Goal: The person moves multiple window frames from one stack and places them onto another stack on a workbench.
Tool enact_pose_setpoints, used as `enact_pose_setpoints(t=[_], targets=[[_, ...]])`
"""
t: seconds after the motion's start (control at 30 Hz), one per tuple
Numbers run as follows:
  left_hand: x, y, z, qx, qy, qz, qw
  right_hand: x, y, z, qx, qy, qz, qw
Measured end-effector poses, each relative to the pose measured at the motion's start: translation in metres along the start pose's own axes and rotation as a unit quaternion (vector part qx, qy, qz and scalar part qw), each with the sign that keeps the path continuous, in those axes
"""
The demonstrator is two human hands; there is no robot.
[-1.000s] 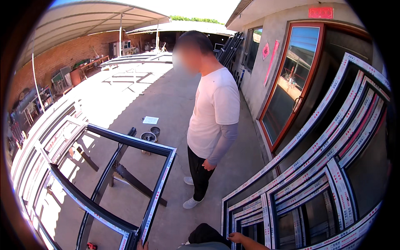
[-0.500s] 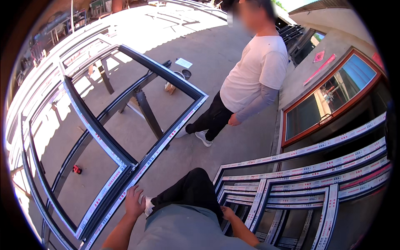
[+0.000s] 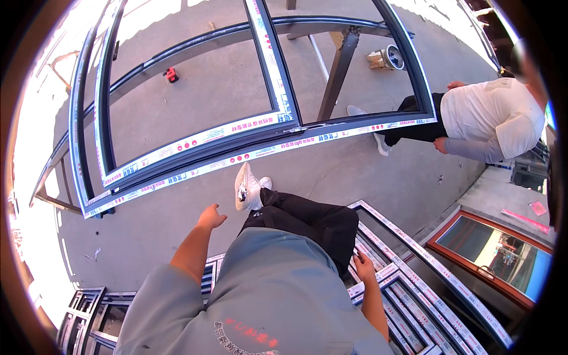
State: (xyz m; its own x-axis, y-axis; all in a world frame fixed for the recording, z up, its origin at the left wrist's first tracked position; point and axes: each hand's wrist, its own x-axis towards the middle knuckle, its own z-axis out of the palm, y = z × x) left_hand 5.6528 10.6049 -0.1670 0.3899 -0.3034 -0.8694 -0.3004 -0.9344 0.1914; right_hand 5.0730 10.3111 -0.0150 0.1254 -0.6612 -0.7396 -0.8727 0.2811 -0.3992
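Observation:
My left hand point(image 3: 211, 218) hangs in the air with thumb and fingers apart, holding nothing. Ahead of it lies a large dark window frame point(image 3: 284, 129) with printed protective film along its edges and a crossbar joining its near side. A gap separates the hand from that near edge. Low on the right, my right hand point(image 3: 365, 267) hangs beside my thigh, over stacked filmed frames point(image 3: 408, 269). Its fingers look loosely extended and partly hidden; whether they touch a frame is unclear.
Dark metal supports point(image 3: 338, 74) stand under the large frame. A co-worker point(image 3: 482, 118) is at its right end. A bucket point(image 3: 393, 57) and a small red tool point(image 3: 171, 75) sit on the floor. More frames point(image 3: 83, 313) lie lower left; a brown-framed window point(image 3: 491, 254) is at right.
My view has swung left and downward, so the large frame and the co-worker appear farther right. My left hand, earlier at the frame's near edge, is now apart from it.

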Motion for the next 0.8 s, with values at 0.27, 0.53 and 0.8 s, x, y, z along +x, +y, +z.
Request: enact_pose_setpoints(t=[0.27, 0.53, 0.8], targets=[[0.012, 0.089, 0.005, -0.069, 0.041, 0.115, 0.990, 0.006, -0.075, -0.022, 0.033, 0.022, -0.046, 0.998], [0.074, 0.057, 0.007, -0.145, 0.287, 0.104, 0.941, -0.007, -0.044, -0.008, -0.011, 0.048, -0.028, 0.998], [0.093, -0.019, -0.030, -0.227, 0.240, 0.009, 0.944, -0.018, 0.001, 0.023, -0.008, 0.039, 0.014, 0.999]])
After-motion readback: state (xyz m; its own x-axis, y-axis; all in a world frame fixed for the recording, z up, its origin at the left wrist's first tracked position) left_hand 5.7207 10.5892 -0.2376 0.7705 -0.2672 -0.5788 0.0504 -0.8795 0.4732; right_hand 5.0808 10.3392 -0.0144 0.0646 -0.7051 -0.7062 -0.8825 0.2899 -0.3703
